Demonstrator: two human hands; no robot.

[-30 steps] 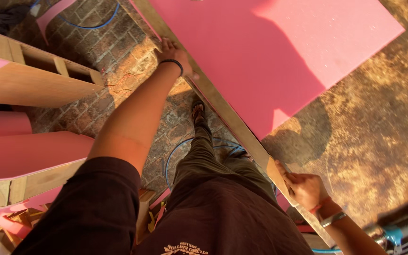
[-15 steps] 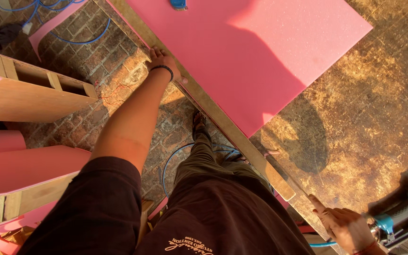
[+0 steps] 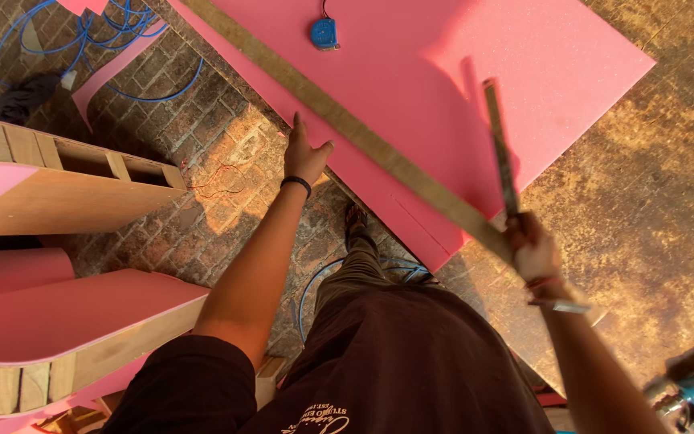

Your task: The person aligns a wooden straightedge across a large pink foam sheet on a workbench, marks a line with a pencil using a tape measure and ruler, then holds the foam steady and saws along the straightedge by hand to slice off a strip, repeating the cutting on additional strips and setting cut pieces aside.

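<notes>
The right hand, having let go of the wooden batten, is now gripping a metal ruler, while the left hand is pressing open-fingered on the pink foam board.

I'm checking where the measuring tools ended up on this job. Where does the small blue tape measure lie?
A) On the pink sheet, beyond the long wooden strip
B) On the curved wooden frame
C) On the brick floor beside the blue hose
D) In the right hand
A: the blue tape measure rests on the pink sheet, on the far side of the long wooden strip, away from both hands; the right hand grips a thin metal rule instead.
</notes>
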